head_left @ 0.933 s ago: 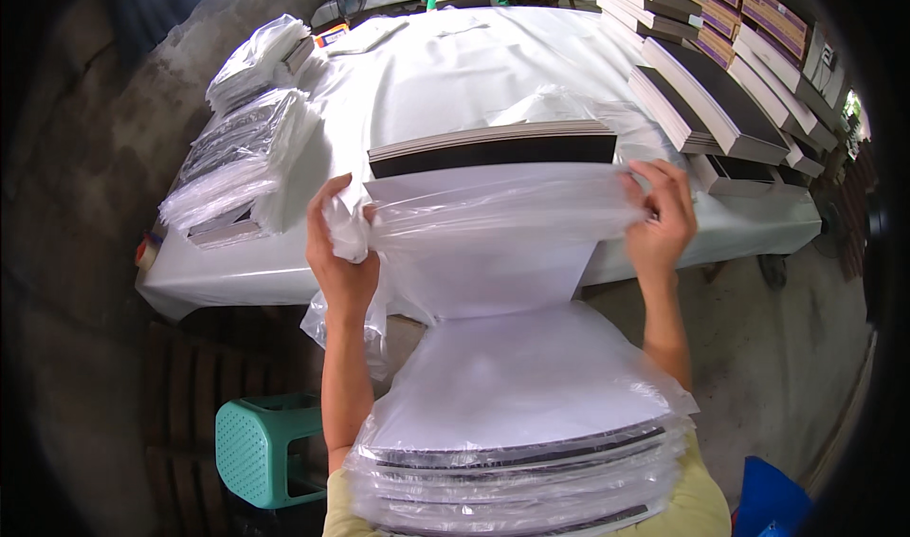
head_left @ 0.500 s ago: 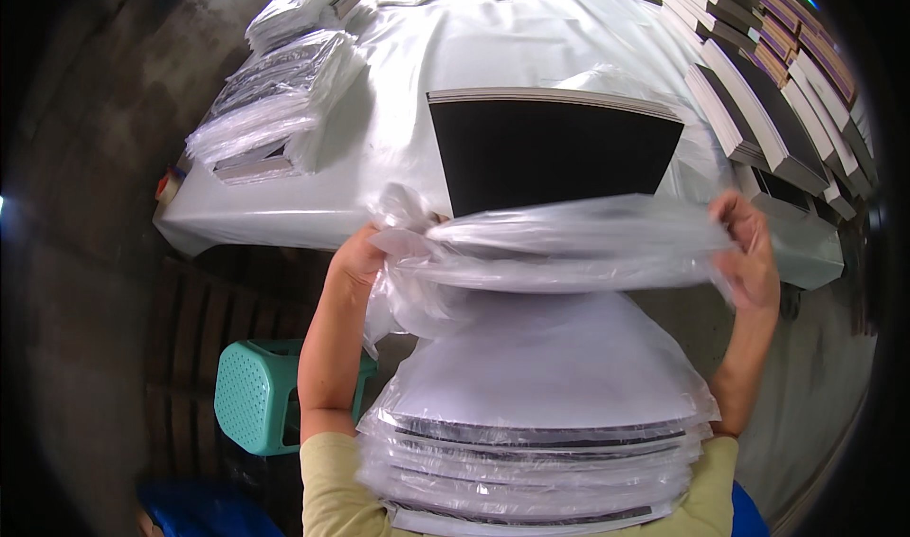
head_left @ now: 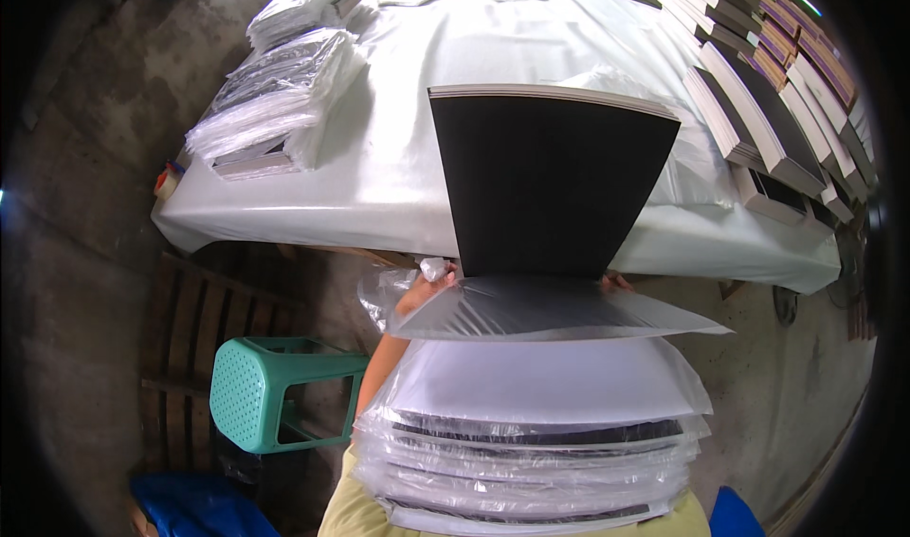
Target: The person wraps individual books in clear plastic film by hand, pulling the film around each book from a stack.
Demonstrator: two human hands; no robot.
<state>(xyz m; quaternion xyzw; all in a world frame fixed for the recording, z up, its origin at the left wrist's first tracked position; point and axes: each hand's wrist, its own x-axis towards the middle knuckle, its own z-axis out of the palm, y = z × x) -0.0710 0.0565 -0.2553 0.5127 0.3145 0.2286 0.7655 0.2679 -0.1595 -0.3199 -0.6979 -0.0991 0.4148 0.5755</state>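
A stack of black boards [head_left: 559, 177] with pale edges stands upright in front of me. Its lower end sits inside the mouth of a clear plastic bag [head_left: 559, 314], which spreads out wide toward me. My left hand [head_left: 428, 293] is closed on the bag near the boards' lower left corner, with crumpled film [head_left: 384, 295] bunched beside it. At the lower right corner my right hand [head_left: 616, 281] shows only a few curled fingers, gripping the bag there; the bag hides the rest. Below lies a pile of plastic-wrapped boards [head_left: 531, 442], close against my body.
A table with a white cover [head_left: 398, 158] stands ahead. Bagged stacks [head_left: 270, 101] lie on its left, a tape roll [head_left: 169, 182] at its left corner. Stacked boards [head_left: 758, 120] rise at the right. A green stool [head_left: 251, 395] is on my left, near a wooden pallet [head_left: 190, 319].
Both hands have come down and closer together, bringing the bag to the boards' lower end. The bag has opened out toward me, and more of the black face shows.
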